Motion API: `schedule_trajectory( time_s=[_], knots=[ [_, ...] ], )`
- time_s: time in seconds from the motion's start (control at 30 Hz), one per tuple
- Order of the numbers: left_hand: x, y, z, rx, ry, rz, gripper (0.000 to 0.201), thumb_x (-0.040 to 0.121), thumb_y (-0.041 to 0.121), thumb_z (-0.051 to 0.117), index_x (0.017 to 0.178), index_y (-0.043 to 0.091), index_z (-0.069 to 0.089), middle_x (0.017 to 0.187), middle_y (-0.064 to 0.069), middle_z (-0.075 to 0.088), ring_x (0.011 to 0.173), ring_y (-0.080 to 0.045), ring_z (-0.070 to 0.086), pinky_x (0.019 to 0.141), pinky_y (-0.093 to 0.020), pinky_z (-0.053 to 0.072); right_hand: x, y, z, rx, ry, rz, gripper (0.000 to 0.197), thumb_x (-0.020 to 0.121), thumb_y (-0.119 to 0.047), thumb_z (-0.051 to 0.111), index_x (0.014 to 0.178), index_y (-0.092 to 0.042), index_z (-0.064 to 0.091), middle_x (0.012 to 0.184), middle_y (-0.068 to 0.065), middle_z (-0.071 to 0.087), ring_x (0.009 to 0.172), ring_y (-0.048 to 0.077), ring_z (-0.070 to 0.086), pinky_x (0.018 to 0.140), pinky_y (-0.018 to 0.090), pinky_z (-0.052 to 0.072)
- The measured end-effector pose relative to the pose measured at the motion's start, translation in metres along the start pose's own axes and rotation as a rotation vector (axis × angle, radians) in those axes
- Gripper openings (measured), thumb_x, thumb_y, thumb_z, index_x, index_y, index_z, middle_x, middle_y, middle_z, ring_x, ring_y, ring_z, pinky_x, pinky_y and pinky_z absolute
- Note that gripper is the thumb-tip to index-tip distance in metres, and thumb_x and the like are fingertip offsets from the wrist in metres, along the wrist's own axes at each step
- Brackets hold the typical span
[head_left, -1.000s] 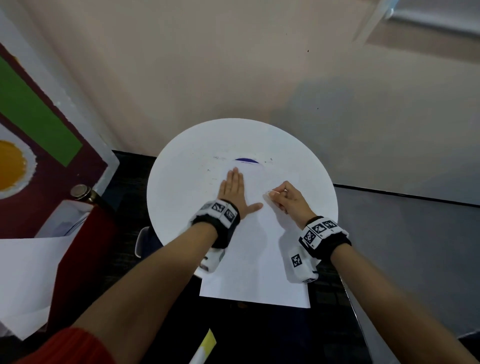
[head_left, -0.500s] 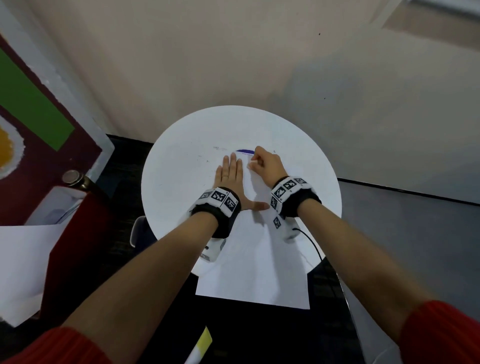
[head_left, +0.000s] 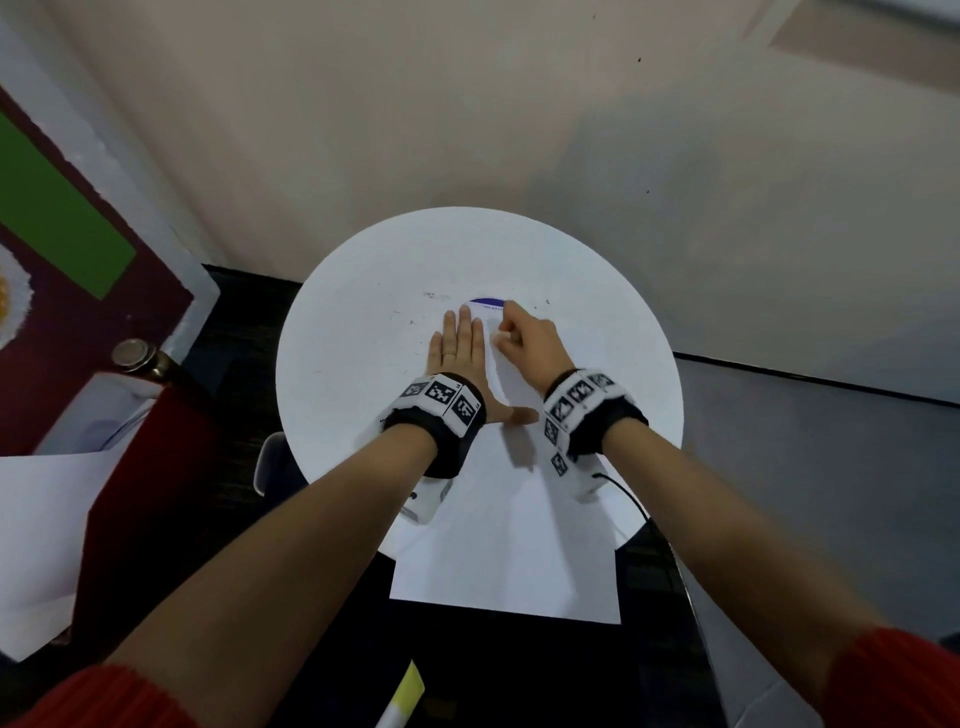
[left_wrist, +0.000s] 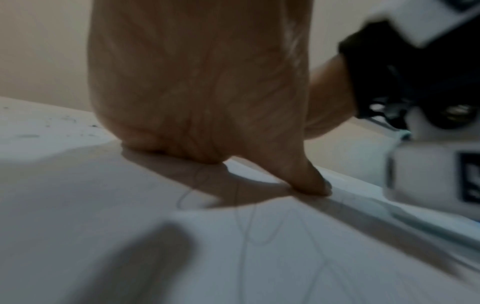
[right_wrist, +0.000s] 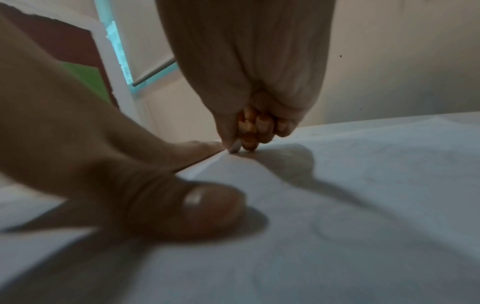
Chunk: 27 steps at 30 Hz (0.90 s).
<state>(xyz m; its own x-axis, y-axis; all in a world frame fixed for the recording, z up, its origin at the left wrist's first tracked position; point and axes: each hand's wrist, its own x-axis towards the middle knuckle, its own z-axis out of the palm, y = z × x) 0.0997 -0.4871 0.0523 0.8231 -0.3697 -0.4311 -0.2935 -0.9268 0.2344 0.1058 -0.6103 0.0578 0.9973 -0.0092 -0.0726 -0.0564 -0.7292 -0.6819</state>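
A white sheet of paper (head_left: 509, 545) lies on the round white table (head_left: 363, 322), its near end hanging over the table's front edge. A crease (head_left: 493, 364) runs lengthwise along it. My left hand (head_left: 460, 343) lies flat on the paper left of the crease, fingers straight, thumb (left_wrist: 309, 179) spread to the right. My right hand (head_left: 524, 338) is curled into a loose fist at the crease's far end, thumb tip (right_wrist: 230, 147) and knuckles pressed down on the paper. A blue mark (head_left: 487, 301) shows just beyond the fingers.
The table stands against a beige wall (head_left: 467, 130). At the left are a painted board (head_left: 62, 218), a red piece of furniture (head_left: 156, 467) with a metal knob (head_left: 132, 353), and loose white paper (head_left: 47, 519). A yellow and white strip (head_left: 405, 691) lies on the dark floor below.
My right hand slid forward along the crease from mid-sheet to its far end beside my left fingertips. The left hand stayed flat in place.
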Motion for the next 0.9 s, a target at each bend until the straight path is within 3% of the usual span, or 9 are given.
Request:
schedule_trajectory(
  time_s=[0.17, 0.3, 0.4, 0.5, 0.63, 0.8, 0.9],
  knots=[
    [0.0, -0.001, 0.005, 0.005, 0.025, 0.014, 0.142, 0.063, 0.086, 0.053, 0.147, 0.001, -0.023, 0.153, -0.015, -0.033, 0.142, -0.031, -0.029, 0.117, -0.044, -0.013, -0.048, 0.015, -0.002, 0.034, -0.086, -0.026, 0.027, 0.085, -0.002, 0.048, 0.07, -0.018, 0.032, 0.056, -0.004, 0.033, 0.058, 0.016, 0.027, 0.057, 0.028, 0.026],
    [-0.002, 0.003, 0.0, 0.035, -0.002, -0.001, 0.138, 0.066, 0.084, 0.052, 0.146, 0.001, -0.024, 0.152, -0.017, -0.033, 0.142, -0.033, -0.028, 0.118, -0.046, -0.012, -0.01, 0.0, 0.002, -0.082, -0.009, -0.025, 0.019, 0.085, -0.001, 0.051, 0.078, -0.012, 0.038, 0.061, 0.004, 0.043, 0.061, 0.022, 0.037, 0.059, 0.03, 0.031],
    [-0.003, 0.005, -0.004, 0.075, -0.011, -0.03, 0.126, 0.077, 0.073, 0.053, 0.146, 0.001, -0.023, 0.152, -0.018, -0.033, 0.141, -0.033, -0.028, 0.118, -0.046, -0.01, 0.02, -0.009, 0.003, -0.071, -0.005, 0.018, 0.016, 0.086, -0.003, 0.05, 0.078, -0.013, 0.039, 0.06, 0.002, 0.041, 0.066, 0.024, 0.041, 0.062, 0.03, 0.033],
    [-0.002, 0.003, -0.002, 0.029, -0.008, -0.018, 0.134, 0.07, 0.08, 0.053, 0.147, 0.002, -0.024, 0.152, -0.016, -0.033, 0.142, -0.031, -0.029, 0.118, -0.045, -0.011, 0.007, -0.003, 0.0, -0.071, -0.025, -0.009, 0.018, 0.087, -0.002, 0.049, 0.079, -0.012, 0.038, 0.057, -0.004, 0.037, 0.065, 0.022, 0.038, 0.062, 0.03, 0.033],
    [0.001, -0.001, 0.004, -0.006, 0.01, 0.009, 0.144, 0.058, 0.09, 0.051, 0.149, 0.007, -0.022, 0.152, -0.014, -0.035, 0.141, -0.03, -0.031, 0.115, -0.044, -0.014, -0.03, 0.016, -0.001, -0.052, -0.03, -0.031, 0.023, 0.086, -0.002, 0.048, 0.075, -0.014, 0.033, 0.058, -0.001, 0.034, 0.06, 0.019, 0.028, 0.057, 0.03, 0.028],
    [0.001, 0.002, 0.001, 0.022, -0.005, 0.003, 0.138, 0.062, 0.087, 0.052, 0.149, 0.011, -0.023, 0.152, -0.015, -0.035, 0.141, -0.031, -0.031, 0.117, -0.046, -0.013, 0.004, 0.003, -0.001, -0.022, 0.041, 0.023, 0.019, 0.086, -0.001, 0.048, 0.078, -0.013, 0.037, 0.068, 0.006, 0.045, 0.064, 0.02, 0.038, 0.062, 0.029, 0.034],
    [0.001, 0.001, 0.001, 0.018, -0.01, -0.002, 0.138, 0.062, 0.087, 0.053, 0.149, 0.011, -0.023, 0.152, -0.014, -0.036, 0.141, -0.03, -0.031, 0.117, -0.045, -0.013, 0.002, 0.007, 0.001, 0.018, 0.07, 0.024, 0.018, 0.087, -0.002, 0.047, 0.078, -0.013, 0.037, 0.069, 0.007, 0.044, 0.065, 0.018, 0.035, 0.062, 0.029, 0.033]
  ],
)
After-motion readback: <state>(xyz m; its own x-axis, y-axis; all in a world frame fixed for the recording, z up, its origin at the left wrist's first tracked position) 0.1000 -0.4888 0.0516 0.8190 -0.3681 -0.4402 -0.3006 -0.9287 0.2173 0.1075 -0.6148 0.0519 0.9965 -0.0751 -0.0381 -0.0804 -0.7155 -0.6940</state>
